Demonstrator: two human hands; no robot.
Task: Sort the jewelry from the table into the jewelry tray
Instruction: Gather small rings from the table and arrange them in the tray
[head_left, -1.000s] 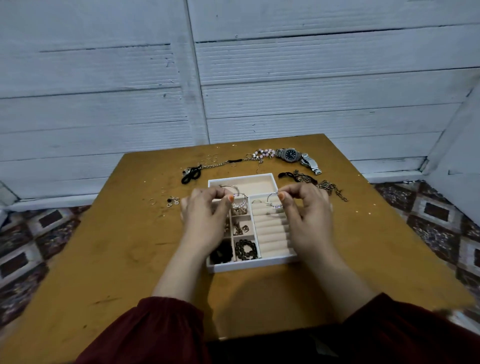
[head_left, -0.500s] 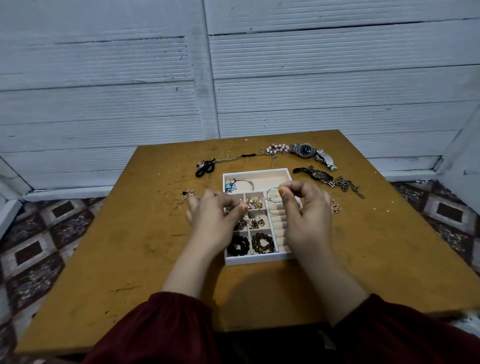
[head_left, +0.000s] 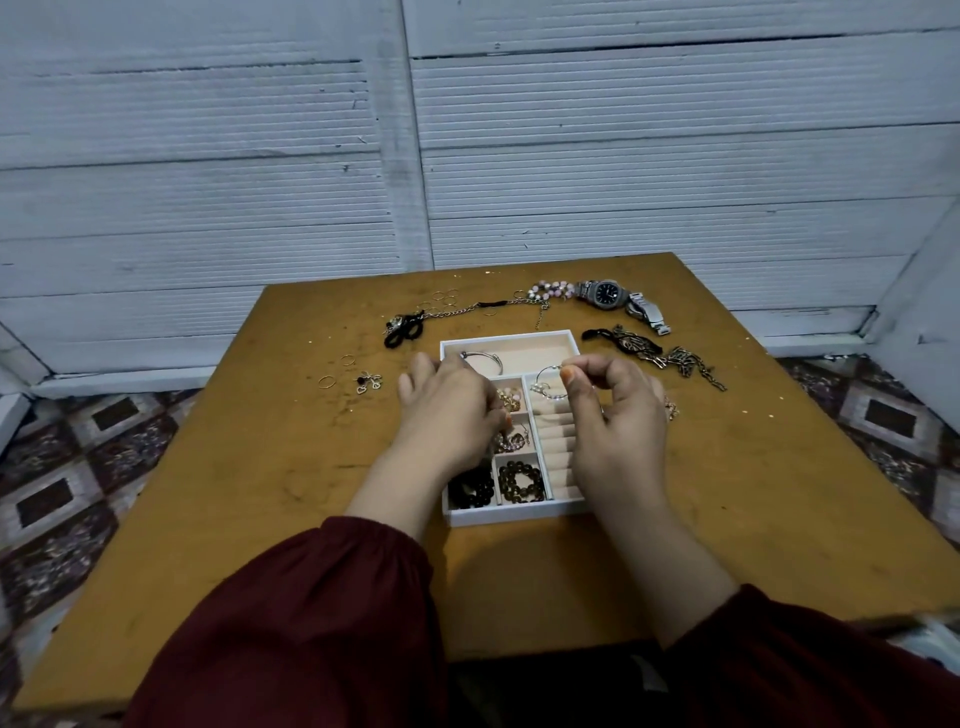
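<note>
A white jewelry tray sits mid-table. My right hand pinches a thin silver hoop earring above the far end of the ring-roll section. My left hand is curled over the small middle compartments, its fingertips down beside a hoop-and-bead piece; whether they grip it is hidden. A silver bangle lies in the tray's far compartment. Black beads and brown beads fill the two near ones.
On the brown table lie a steel watch, a pink bead bracelet, a black-and-chain necklace, dark chain pieces, loose rings and heart earrings. A white slatted wall stands behind.
My left hand has come down from above the tray's far end into the small compartments, with the hoop it held. My right hand still holds its hoop, slightly farther back.
</note>
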